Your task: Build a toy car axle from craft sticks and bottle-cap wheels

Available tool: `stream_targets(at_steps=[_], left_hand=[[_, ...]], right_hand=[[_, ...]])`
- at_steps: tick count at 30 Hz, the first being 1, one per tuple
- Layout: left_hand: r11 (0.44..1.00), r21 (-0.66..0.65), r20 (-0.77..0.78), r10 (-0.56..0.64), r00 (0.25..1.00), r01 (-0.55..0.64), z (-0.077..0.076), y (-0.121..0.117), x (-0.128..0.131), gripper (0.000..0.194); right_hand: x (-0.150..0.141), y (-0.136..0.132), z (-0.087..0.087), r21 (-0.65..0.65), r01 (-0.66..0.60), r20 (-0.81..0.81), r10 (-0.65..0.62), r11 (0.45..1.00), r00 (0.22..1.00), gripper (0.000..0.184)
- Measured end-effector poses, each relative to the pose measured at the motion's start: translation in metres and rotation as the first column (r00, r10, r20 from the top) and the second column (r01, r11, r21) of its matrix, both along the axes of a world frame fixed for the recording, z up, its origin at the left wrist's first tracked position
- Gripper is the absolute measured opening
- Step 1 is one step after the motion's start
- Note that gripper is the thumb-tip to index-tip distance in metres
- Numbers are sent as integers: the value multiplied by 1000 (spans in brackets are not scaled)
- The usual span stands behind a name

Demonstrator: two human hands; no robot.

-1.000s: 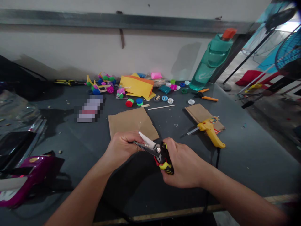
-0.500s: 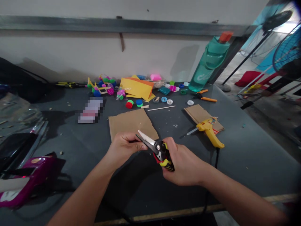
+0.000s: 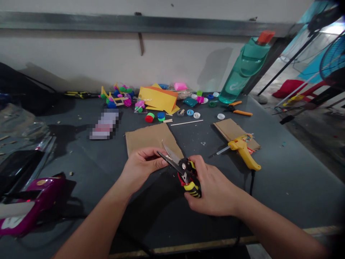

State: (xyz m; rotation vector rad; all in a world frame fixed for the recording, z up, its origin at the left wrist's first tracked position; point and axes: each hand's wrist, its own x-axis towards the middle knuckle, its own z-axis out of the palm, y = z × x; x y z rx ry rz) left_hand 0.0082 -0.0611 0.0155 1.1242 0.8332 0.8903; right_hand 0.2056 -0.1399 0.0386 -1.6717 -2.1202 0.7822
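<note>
My right hand point(image 3: 212, 185) is wrapped round the yellow-and-black handles of a pair of snips point(image 3: 184, 169). Their two blades are parted and point up and to the left. My left hand point(image 3: 144, 165) is closed in a pinch at the blades, thumb against fingers. A small pale piece point(image 3: 168, 157) shows between the blades at its fingertips; its kind is too small to make out. Just beyond both hands a square of brown cardboard point(image 3: 151, 138) lies flat on the dark table, partly covered by my left hand.
At right, a yellow glue gun point(image 3: 244, 153) rests on folded cardboard point(image 3: 229, 129). Behind are orange-handled pliers point(image 3: 241, 112), a teal bottle point(image 3: 242, 72), bottle caps, a thin stick point(image 3: 187, 122), yellow paper point(image 3: 159, 99) and colourful small models point(image 3: 118, 99). A purple device point(image 3: 40, 201) stands left.
The blades of the snips have spread wider, and the pale piece now shows between them. Both hands stay close together in nearly the same place; the view has shifted slightly.
</note>
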Motion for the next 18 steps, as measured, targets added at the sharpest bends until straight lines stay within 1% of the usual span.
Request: stream_targets(at_steps=[3, 9, 15, 18], left_hand=[[1000, 1, -12, 5, 1000, -5, 1, 0, 0, 21], [999, 35, -52, -18, 999, 19, 3, -1, -1, 12], [995, 95, -174, -4, 985, 21, 5, -2, -2, 12], [994, 107, -153, -23, 988, 40, 5, -1, -2, 10]], right_hand=[[0, 0, -2, 42, -7, 40, 5, 999, 999, 49], [1, -2, -3, 55, -37, 55, 34, 998, 998, 49], [1, -4, -2, 36, -69, 114, 65, 997, 991, 41], [2, -4, -2, 38, -65, 148, 59, 997, 987, 40]])
